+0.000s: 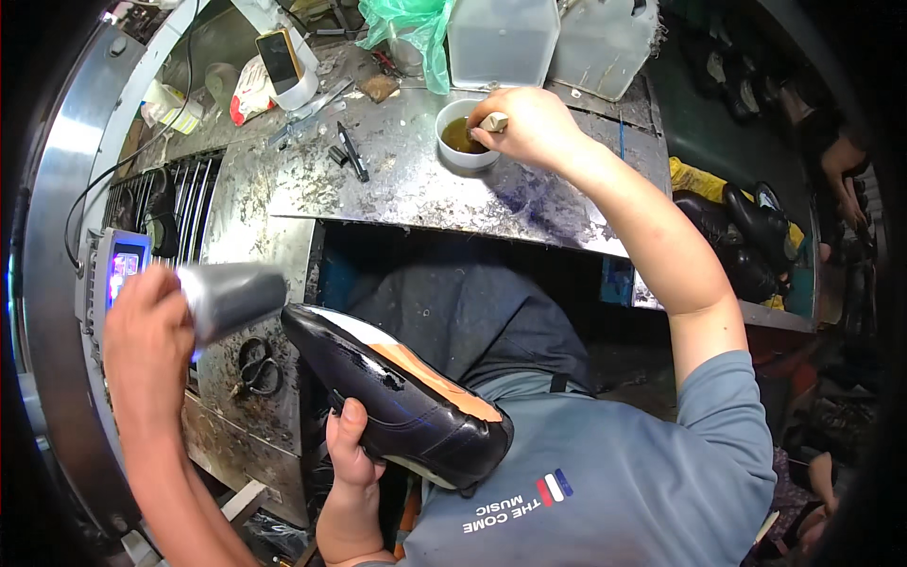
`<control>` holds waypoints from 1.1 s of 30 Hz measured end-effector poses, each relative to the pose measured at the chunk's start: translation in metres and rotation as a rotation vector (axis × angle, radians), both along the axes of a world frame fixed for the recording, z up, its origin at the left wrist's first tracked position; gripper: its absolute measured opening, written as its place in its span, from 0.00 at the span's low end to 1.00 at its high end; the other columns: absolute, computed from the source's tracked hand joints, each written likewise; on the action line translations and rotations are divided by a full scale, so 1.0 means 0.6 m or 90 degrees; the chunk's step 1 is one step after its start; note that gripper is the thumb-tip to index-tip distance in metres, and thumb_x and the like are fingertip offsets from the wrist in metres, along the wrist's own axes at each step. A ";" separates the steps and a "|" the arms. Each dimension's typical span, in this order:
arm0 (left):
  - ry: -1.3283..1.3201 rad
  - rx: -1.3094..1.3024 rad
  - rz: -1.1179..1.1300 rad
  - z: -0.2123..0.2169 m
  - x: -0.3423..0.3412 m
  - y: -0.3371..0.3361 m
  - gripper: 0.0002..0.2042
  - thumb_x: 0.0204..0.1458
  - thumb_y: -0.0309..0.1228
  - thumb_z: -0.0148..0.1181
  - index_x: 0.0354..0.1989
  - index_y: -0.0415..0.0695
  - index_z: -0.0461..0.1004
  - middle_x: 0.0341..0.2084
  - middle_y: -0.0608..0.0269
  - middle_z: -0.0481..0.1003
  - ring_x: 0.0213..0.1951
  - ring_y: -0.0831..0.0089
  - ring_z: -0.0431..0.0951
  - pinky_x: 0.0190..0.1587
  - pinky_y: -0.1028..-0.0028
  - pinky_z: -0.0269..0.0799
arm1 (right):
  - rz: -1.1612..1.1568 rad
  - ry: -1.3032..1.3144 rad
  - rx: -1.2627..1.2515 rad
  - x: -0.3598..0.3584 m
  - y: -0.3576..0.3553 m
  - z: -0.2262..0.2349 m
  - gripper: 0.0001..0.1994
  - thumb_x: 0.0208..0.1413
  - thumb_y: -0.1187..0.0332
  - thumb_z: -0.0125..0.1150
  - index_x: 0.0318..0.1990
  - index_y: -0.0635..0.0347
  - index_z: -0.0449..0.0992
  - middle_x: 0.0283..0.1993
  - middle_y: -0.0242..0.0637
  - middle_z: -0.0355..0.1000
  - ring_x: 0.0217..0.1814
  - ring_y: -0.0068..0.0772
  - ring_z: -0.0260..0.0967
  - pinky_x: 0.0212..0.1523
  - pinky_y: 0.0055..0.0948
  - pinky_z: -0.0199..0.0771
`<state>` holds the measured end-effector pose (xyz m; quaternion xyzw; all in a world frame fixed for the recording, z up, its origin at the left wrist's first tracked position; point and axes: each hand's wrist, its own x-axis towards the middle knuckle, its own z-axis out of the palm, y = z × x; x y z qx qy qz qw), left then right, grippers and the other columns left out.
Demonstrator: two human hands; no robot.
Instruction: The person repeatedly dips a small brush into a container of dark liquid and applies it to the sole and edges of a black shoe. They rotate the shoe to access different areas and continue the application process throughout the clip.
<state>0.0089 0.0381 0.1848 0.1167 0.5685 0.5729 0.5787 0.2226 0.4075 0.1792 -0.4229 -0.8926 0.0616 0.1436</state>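
Note:
My left hand (pixel 348 444) grips a black shoe (pixel 406 402) near its heel. The shoe is tilted across my lap, toe toward the upper left, its bare tan and white underside turned up. Glossy dark patches show on its side. Over the bench, my right hand (pixel 524 128) pinches a brush by its pale handle (pixel 494 122); the bristle end is hidden by fingers and bowl. Below it is a white bowl (pixel 453 159) of brownish-yellow liquid. At the left, another person's hand (pixel 151 331) holds a motion-blurred grey and black thing (pixel 236 298) close to the shoe's toe.
On the metal bench (pixel 378 203) lies a black marker (pixel 353 153). A phone (pixel 279 61), a green plastic bag (pixel 416 28) and a clear bin (pixel 501 42) stand behind. Scissors (pixel 257 366) lie left. Black shoes (pixel 751 227) are piled right; a lit-panel machine (pixel 125 265) stands left.

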 end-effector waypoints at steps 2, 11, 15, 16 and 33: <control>0.006 0.000 -0.016 0.002 0.002 0.004 0.28 0.65 0.46 0.56 0.63 0.33 0.68 0.53 0.52 0.77 0.55 0.60 0.79 0.61 0.61 0.73 | 0.014 0.022 0.019 0.000 0.001 0.003 0.10 0.54 0.59 0.69 0.41 0.48 0.85 0.41 0.36 0.81 0.45 0.43 0.79 0.46 0.40 0.80; 0.790 0.294 -0.125 0.121 -0.085 0.307 0.28 0.65 0.45 0.56 0.63 0.33 0.67 0.53 0.52 0.77 0.55 0.60 0.79 0.61 0.61 0.73 | 0.001 0.037 0.010 0.010 0.007 -0.006 0.09 0.53 0.59 0.70 0.39 0.48 0.85 0.38 0.35 0.81 0.43 0.43 0.80 0.45 0.40 0.80; 1.143 0.203 -0.131 0.187 -0.201 0.609 0.28 0.65 0.44 0.56 0.63 0.33 0.67 0.54 0.51 0.76 0.55 0.60 0.79 0.61 0.61 0.74 | 0.027 0.101 0.053 0.009 0.004 -0.010 0.08 0.54 0.59 0.70 0.38 0.48 0.85 0.38 0.35 0.81 0.43 0.43 0.80 0.44 0.40 0.80; 1.184 0.155 -0.154 0.184 -0.217 0.647 0.28 0.65 0.44 0.56 0.63 0.33 0.66 0.54 0.51 0.76 0.55 0.60 0.79 0.61 0.61 0.74 | 0.035 0.146 0.076 0.015 0.003 -0.004 0.08 0.54 0.59 0.70 0.38 0.48 0.85 0.38 0.35 0.81 0.42 0.43 0.80 0.43 0.40 0.80; 0.652 0.255 -0.113 0.067 -0.109 0.391 0.28 0.64 0.43 0.56 0.64 0.32 0.65 0.54 0.49 0.76 0.55 0.60 0.79 0.60 0.62 0.74 | 0.017 0.252 0.065 0.040 -0.021 0.000 0.09 0.54 0.57 0.69 0.36 0.48 0.84 0.35 0.35 0.81 0.40 0.42 0.80 0.39 0.40 0.80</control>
